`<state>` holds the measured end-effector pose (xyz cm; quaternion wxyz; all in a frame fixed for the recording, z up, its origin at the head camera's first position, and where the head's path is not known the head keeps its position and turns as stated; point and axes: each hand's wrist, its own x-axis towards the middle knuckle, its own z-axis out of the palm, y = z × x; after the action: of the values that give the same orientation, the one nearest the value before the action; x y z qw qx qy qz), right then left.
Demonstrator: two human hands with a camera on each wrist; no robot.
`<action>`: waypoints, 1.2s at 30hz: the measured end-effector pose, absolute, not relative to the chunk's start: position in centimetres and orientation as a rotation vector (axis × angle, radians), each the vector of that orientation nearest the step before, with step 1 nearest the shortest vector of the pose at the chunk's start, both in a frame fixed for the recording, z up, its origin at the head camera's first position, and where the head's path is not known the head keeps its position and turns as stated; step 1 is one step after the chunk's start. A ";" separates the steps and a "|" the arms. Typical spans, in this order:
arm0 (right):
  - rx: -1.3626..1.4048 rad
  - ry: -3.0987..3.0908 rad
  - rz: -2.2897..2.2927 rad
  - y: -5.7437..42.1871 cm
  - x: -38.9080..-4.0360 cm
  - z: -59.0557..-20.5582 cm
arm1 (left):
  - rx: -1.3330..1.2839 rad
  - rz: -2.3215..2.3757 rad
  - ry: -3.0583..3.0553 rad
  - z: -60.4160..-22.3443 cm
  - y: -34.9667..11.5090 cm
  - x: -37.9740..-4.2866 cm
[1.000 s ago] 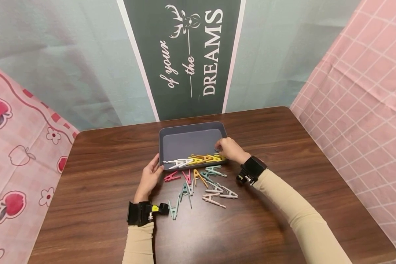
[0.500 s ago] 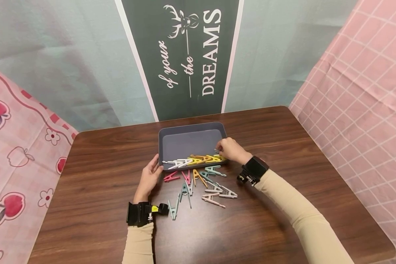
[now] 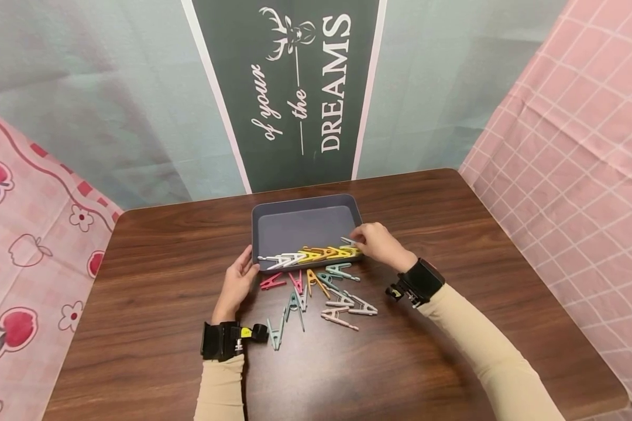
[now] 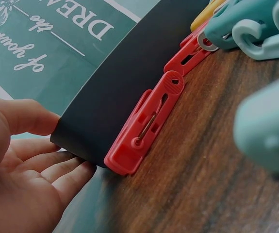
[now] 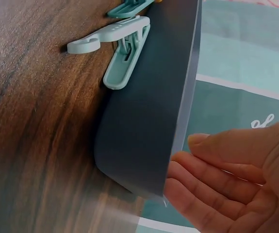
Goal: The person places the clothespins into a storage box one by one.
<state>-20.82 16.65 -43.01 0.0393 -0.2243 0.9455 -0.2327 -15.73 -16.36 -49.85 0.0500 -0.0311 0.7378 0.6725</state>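
Note:
A grey tray [image 3: 305, 225] sits on the table with a row of white clothespins [image 3: 281, 260] and yellow clothespins [image 3: 326, 253] along its front inside. My left hand [image 3: 238, 283] holds its front left corner, the thumb at the rim and the other fingers against the outside wall. At the right rim is my right hand [image 3: 381, 244], thumb and fingers slightly apart in the right wrist view. A pale clothespin [image 3: 347, 240] lies in the tray right at its fingertips. Before the tray lie red clothespins [image 4: 146, 124], an orange one [image 3: 316, 282] and teal ones [image 5: 122, 51].
Several pale pinkish and grey clothespins [image 3: 339, 317] lie spread on the wooden table [image 3: 453, 327], nearer the person. A light teal one [image 3: 275, 336] lies close to the left wrist camera. A printed curtain [image 3: 300, 158] hangs behind the table's far edge.
My right hand has drawn back slightly to the right, and more of the pale clothespin shows in the tray. The left hand stays at the tray's corner.

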 end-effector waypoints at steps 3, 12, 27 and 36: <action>-0.683 2.909 -0.728 16.9 -20.4 -43.0 | -0.093 2.042 2.250 -49.8 -16.4 -15.7; -0.682 2.980 -0.807 17.4 -18.3 -42.9 | -0.089 2.035 2.260 -49.6 -16.6 -15.7; -0.756 2.843 -0.856 17.4 -13.5 -44.5 | -0.075 2.009 2.257 -49.7 -16.4 -15.6; -0.780 2.790 -0.766 17.6 -12.4 -45.1 | -0.088 2.041 2.241 -49.9 -16.5 -15.8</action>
<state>-12.39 17.63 -45.06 0.0726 -0.2595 0.9286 -0.2550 -15.77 -16.48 -49.91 0.0544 -0.0291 0.7379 0.6721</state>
